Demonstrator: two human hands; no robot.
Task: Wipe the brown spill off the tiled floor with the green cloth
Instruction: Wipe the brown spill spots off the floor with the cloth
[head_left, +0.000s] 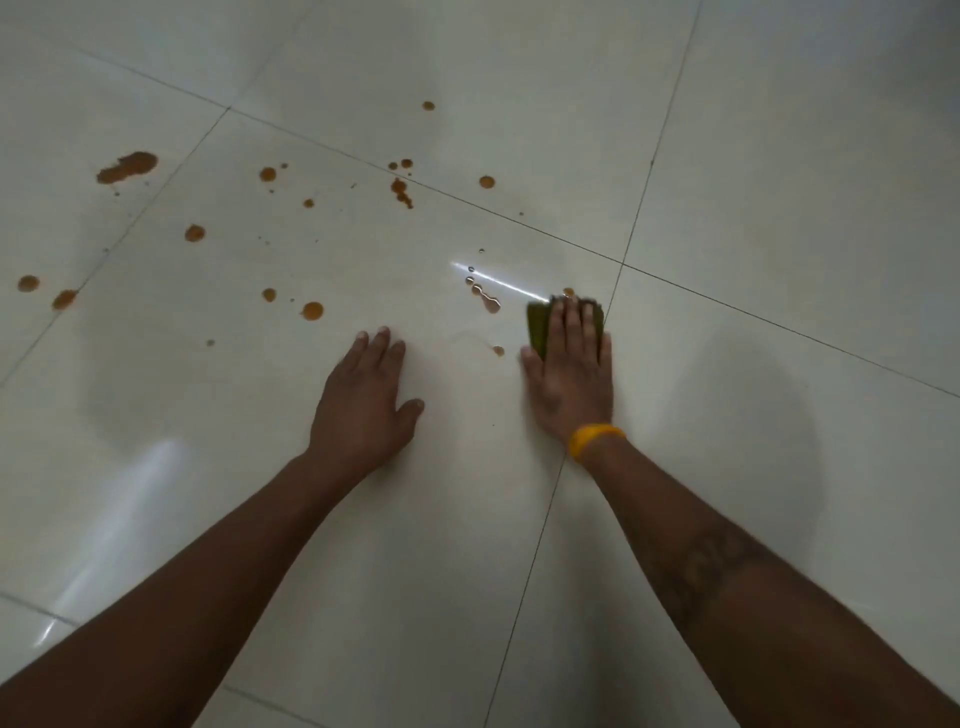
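Brown spill drops lie scattered over the white tiled floor (363, 519), with the largest patch (127, 167) at the far left and several round drops such as one (312, 310) near the middle. A wet streak of drops (485, 299) lies just left of the green cloth (539, 325). My right hand (571, 374) presses flat on the cloth, fingers spread over it, so most of the cloth is hidden. My left hand (363, 400) rests flat on the bare tile, fingers apart, holding nothing. A small drop (498, 351) sits between my hands.
Dark grout lines cross the floor, one running under my right wrist. A yellow band (595, 439) circles my right wrist. Light glare streaks the tile at the lower left.
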